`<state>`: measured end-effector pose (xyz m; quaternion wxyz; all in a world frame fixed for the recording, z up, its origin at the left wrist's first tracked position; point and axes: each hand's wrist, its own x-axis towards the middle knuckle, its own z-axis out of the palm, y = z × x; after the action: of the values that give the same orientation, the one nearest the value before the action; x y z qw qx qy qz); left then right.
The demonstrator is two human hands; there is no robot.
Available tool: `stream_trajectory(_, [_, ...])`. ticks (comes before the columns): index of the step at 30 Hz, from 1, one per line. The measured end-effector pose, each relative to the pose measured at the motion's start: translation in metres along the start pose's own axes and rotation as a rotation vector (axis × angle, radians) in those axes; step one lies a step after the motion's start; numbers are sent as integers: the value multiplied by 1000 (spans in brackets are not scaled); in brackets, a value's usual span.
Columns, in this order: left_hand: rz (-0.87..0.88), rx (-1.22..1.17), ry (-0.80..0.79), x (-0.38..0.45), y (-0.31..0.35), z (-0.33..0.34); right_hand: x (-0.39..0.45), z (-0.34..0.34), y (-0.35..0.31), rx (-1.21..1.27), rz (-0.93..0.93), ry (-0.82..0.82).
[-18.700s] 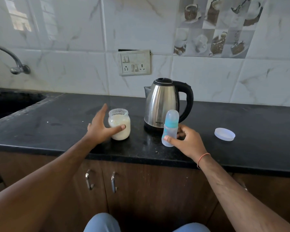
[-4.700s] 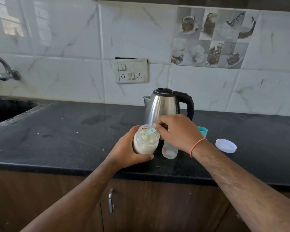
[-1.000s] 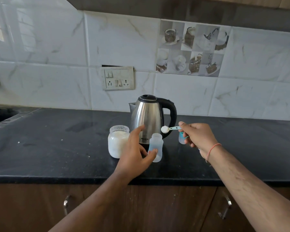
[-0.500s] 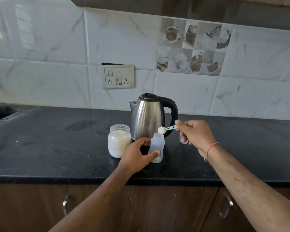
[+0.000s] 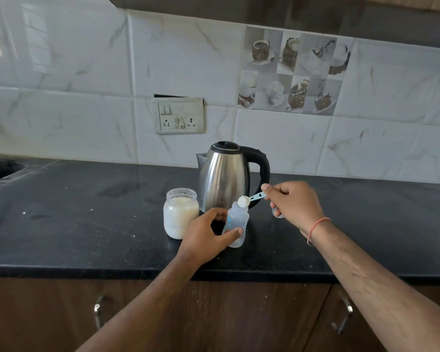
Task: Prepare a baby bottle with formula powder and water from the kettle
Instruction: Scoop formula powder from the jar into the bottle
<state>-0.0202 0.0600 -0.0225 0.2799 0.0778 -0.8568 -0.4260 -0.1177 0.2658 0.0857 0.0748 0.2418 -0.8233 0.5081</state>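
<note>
Near the counter's front edge, just in front of the kettle, stands the open bottle. The left hand curls thumb and fingers round it. The right hand pinches the scoop, its heaped bowl at the bottle's mouth. Best to centre the bowl over the narrow mouth and tip slowly, holding the bottle steady, or powder will likely spill. The jar stands just left. Half a second ago the scoop was a little higher.

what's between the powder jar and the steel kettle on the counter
Nothing: in the head view the clear jar of white powder and the steel kettle stand side by side, only a narrow strip of bare black countertop between.
</note>
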Motion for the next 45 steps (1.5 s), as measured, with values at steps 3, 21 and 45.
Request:
stream_trajectory(3, [-4,6,-2,1,0,0,-1,0,-4,-49,-51,0])
stream_trajectory(21, [6,3,7,0,1,0,-5,12,-13,-743,-724,38])
stream_trajectory(45, [-17,51,-18,0,2,-1,-3,8,-7,-717,-922,48])
